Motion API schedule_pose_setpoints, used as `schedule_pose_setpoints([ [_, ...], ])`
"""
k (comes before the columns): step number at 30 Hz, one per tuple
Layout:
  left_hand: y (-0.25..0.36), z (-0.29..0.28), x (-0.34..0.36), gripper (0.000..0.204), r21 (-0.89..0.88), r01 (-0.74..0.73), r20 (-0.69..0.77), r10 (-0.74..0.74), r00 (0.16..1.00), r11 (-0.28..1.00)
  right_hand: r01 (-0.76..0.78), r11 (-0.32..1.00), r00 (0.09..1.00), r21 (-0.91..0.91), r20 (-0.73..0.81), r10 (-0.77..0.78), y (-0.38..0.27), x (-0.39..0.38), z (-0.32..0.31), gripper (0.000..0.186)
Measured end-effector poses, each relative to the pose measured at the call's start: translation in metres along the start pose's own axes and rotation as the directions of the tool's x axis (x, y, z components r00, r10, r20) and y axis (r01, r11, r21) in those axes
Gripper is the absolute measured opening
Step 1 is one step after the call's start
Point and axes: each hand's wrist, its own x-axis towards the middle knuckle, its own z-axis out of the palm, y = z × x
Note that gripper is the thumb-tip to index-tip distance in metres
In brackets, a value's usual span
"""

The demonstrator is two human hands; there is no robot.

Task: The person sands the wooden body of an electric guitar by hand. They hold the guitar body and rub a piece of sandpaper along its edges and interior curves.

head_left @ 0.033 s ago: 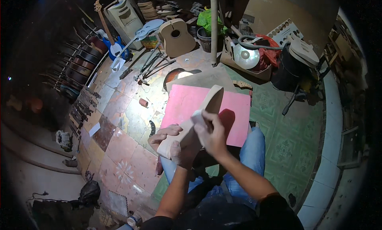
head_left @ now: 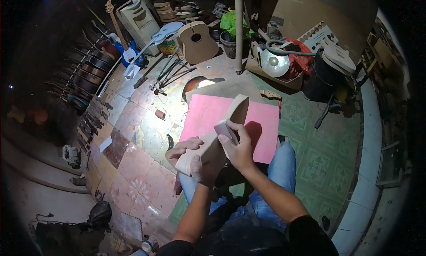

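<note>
A pale wooden guitar body (head_left: 236, 106) is tilted on edge over my lap, its narrow side facing up. My left hand (head_left: 190, 160) is wrapped round its near lower end, with the fingers over one face and the thumb on the edge. In my right hand (head_left: 237, 145), between thumb and fingers, is a small greyish sanding block (head_left: 226, 131) that rests against the upturned edge about midway along. The guitar body's underside is mostly hidden by my arms.
Beyond the guitar body lies a pink foam sheet (head_left: 206, 112) on the tiled floor. An acoustic guitar body (head_left: 197, 45) and a blue bass guitar (head_left: 128, 54) stand farther back. A black bucket (head_left: 319, 78) is at the right, beside a pole (head_left: 238, 30). Several guitars line the left.
My right hand, smeared by motion before, now shows sharply, and the sanding block has turned and shifted slightly. My left hand and the guitar body have stayed put.
</note>
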Motion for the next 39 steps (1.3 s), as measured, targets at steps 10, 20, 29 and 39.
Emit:
schedule_pose_setpoints([
  [10,0.002,-0.008,-0.001,0.046,-0.119,0.251,0.038,-0.248,0.968,0.961,0.002,0.999,1.0,-0.043,0.03,0.0,-0.026,0.001,-0.001,0.044],
  [20,-0.011,-0.013,0.014,0.045,-0.073,-0.053,0.088,0.06,0.994,0.996,0.225,0.611,0.938,-0.759,-0.001,-0.347,0.049,0.096,-0.078,0.037],
  [29,-0.006,-0.028,0.008,0.048,-0.076,-0.05,0.151,0.061,0.987,0.996,0.192,0.622,0.965,-0.759,0.032,-0.259,0.026,0.105,-0.083,0.041],
  [39,-0.003,-0.027,-0.004,0.05,-0.063,-0.092,0.218,0.104,0.97,0.994,0.178,0.574,0.98,-0.799,0.088,-0.181,0.026,0.085,-0.103,0.047],
])
